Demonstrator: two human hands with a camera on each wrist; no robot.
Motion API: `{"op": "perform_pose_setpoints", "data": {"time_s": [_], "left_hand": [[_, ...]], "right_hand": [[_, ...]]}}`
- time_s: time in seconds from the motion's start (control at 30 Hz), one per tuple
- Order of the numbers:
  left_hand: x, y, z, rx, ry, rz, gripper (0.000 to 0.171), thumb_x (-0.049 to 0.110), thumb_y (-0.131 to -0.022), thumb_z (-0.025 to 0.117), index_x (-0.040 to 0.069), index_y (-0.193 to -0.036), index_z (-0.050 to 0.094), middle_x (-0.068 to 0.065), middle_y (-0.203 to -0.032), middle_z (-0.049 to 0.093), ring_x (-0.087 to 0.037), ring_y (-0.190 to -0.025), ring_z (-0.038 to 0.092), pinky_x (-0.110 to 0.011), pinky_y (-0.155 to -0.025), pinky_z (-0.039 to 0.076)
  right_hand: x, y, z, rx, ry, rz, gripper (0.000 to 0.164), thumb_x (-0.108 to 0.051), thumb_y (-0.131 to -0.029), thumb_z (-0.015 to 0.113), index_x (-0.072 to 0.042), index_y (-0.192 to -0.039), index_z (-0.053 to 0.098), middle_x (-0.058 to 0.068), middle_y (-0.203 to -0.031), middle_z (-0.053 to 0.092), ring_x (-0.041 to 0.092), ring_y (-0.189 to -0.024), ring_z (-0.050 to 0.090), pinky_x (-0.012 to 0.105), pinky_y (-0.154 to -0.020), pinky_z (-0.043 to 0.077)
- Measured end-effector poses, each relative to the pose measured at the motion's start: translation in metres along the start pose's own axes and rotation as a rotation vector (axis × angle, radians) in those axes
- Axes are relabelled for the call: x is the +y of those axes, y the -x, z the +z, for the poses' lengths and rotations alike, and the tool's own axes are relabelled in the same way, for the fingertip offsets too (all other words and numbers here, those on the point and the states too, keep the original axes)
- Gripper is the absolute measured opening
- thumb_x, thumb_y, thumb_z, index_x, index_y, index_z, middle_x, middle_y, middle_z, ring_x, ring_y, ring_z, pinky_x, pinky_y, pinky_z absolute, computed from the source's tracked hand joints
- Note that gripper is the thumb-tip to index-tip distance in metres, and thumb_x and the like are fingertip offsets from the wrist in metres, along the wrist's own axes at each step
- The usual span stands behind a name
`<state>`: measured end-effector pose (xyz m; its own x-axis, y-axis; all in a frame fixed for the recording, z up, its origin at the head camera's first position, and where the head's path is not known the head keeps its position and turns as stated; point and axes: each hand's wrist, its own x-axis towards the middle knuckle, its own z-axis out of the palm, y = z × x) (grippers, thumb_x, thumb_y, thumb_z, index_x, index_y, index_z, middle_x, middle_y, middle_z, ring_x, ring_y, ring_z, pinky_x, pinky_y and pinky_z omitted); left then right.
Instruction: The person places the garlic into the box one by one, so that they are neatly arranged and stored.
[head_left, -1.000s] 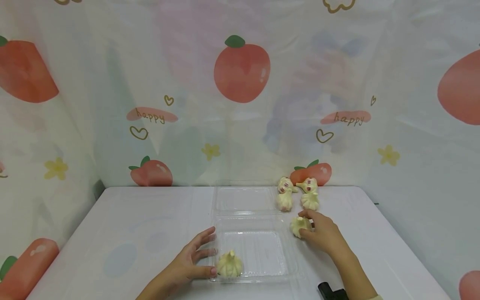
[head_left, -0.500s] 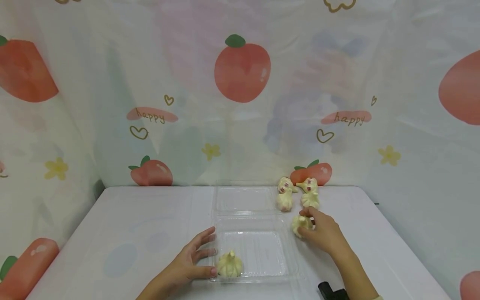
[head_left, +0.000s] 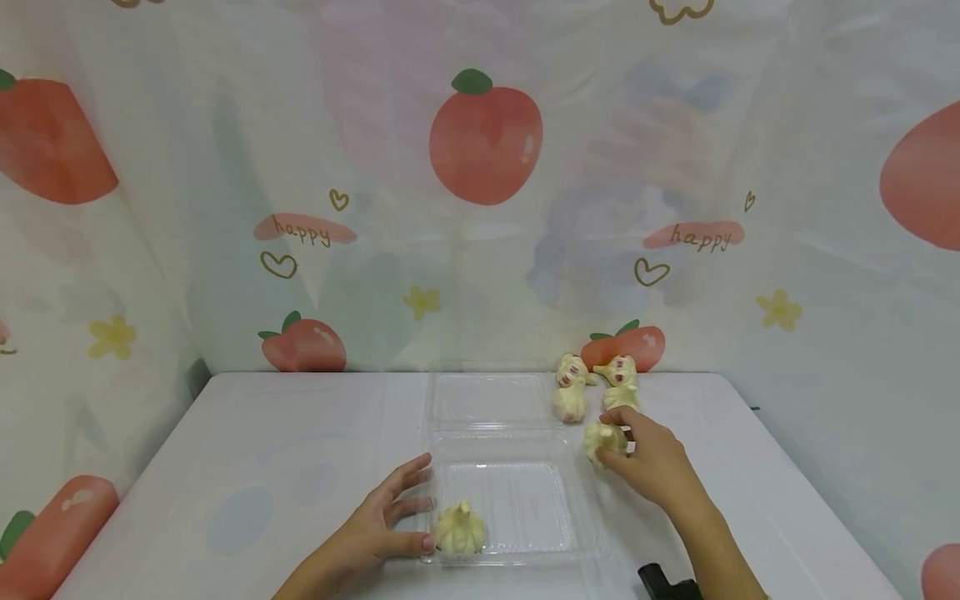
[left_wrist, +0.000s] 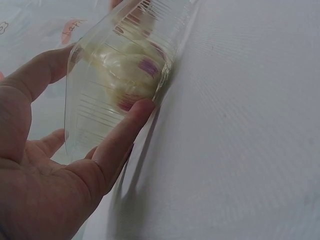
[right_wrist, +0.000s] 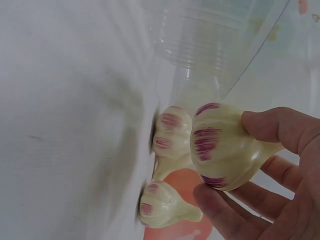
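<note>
In the head view my left hand (head_left: pixel 382 517) is at the left side of a clear plastic clamshell box (head_left: pixel 517 508), fingers spread and thumb on its wall. Inside, in the near left corner, sits a garlic bulb (head_left: pixel 460 531); the left wrist view has this same garlic (left_wrist: pixel 132 75) behind the ribbed plastic. My right hand (head_left: pixel 654 467) pinches another garlic bulb (head_left: pixel 602 440) just right of the box. Seen from the right wrist, that pinched garlic (right_wrist: pixel 220 147) is cream with purple streaks, between thumb and fingertips, its stem toward the palm.
Several more garlic bulbs (head_left: pixel 570 402) lie behind the right hand at the table's back edge. The box's open lid (head_left: pixel 487 398) lies flat toward the patterned backdrop (head_left: pixel 480 283). A black object (head_left: pixel 667 585) stands at the front, near the right forearm.
My right hand has moved slightly toward the back of the table with the garlic bulb in its fingers. The left hand and the box have stayed in place.
</note>
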<state>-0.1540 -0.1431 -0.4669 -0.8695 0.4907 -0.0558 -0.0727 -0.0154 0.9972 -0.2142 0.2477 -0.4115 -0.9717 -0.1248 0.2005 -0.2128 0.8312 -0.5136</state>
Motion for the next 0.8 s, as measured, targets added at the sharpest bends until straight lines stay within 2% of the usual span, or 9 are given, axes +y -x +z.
{"op": "perform_pose_setpoints", "data": {"time_s": [0.13, 0.37, 0.67, 0.8], "left_hand": [[0.000, 0.000, 0.001, 0.007, -0.004, -0.006, 0.099, 0.011, -0.082, 0.083, 0.016, -0.159, 0.020, -0.025, -0.160, 0.019, -0.045, -0.140, 0.036, -0.046, -0.101, 0.048], [-0.001, -0.001, 0.000, 0.010, 0.013, -0.011, 0.099, 0.010, -0.081, 0.083, 0.017, -0.159, 0.021, -0.025, -0.160, 0.019, -0.044, -0.140, 0.037, -0.045, -0.098, 0.050], [0.000, -0.001, 0.001, 0.011, 0.005, -0.012, 0.099, 0.010, -0.081, 0.083, 0.017, -0.159, 0.021, -0.025, -0.160, 0.020, -0.044, -0.140, 0.037, -0.047, -0.101, 0.048], [0.000, 0.000, 0.001, 0.012, 0.011, -0.013, 0.099, 0.010, -0.082, 0.082, 0.017, -0.159, 0.021, -0.025, -0.160, 0.019, -0.044, -0.140, 0.037, -0.046, -0.099, 0.049]], "right_hand": [[-0.007, 0.002, -0.003, 0.017, -0.001, -0.025, 0.039, -0.021, -0.083, 0.078, -0.012, -0.118, 0.063, 0.010, -0.119, 0.069, 0.033, -0.102, 0.068, 0.050, -0.082, 0.054], [-0.018, 0.004, -0.007, 0.024, 0.008, -0.006, 0.040, -0.022, -0.083, 0.077, -0.012, -0.119, 0.062, 0.013, -0.115, 0.069, 0.028, -0.093, 0.068, 0.044, -0.074, 0.057], [-0.028, 0.007, -0.008, 0.025, -0.016, -0.011, 0.040, -0.022, -0.083, 0.078, -0.014, -0.119, 0.063, 0.010, -0.114, 0.069, 0.026, -0.096, 0.066, 0.041, -0.075, 0.058], [-0.032, 0.009, -0.007, 0.045, -0.025, -0.046, 0.039, -0.020, -0.082, 0.079, -0.014, -0.118, 0.064, 0.007, -0.113, 0.070, 0.026, -0.100, 0.066, 0.039, -0.076, 0.059]]}}
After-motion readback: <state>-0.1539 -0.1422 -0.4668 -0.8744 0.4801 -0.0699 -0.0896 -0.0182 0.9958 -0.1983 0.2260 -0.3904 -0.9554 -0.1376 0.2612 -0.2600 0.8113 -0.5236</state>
